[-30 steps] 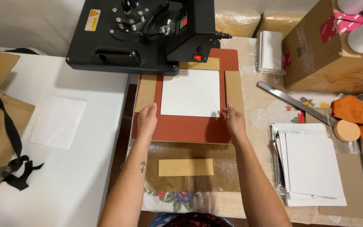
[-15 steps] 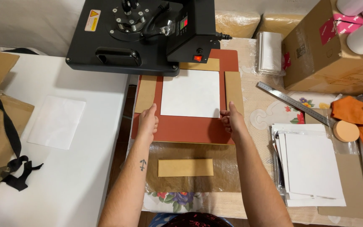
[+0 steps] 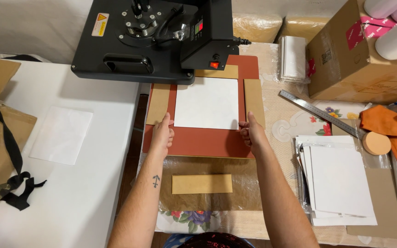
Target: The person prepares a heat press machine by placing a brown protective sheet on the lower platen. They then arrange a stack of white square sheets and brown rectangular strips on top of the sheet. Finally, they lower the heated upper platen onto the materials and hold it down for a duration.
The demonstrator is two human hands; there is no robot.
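In the centre of the frame, a red-brown pad [image 3: 203,140] is seen lying flat on the worktop [image 3: 281,115], just below a black heat press [image 3: 152,36] at the upper middle. A white sheet [image 3: 207,103] is laid on the pad, bordered by tan strips at left [image 3: 158,104], right [image 3: 254,102] and top [image 3: 217,72]. The pad's left edge is gripped by the left hand [image 3: 161,135], the right edge by the right hand [image 3: 252,133], the fingers curled narrowly over each side. Below the pad, another tan strip [image 3: 201,183] is laid on brown paper [image 3: 249,193]. At right, a steel ruler [image 3: 320,112] and stacked white sheets [image 3: 338,181] are seen.
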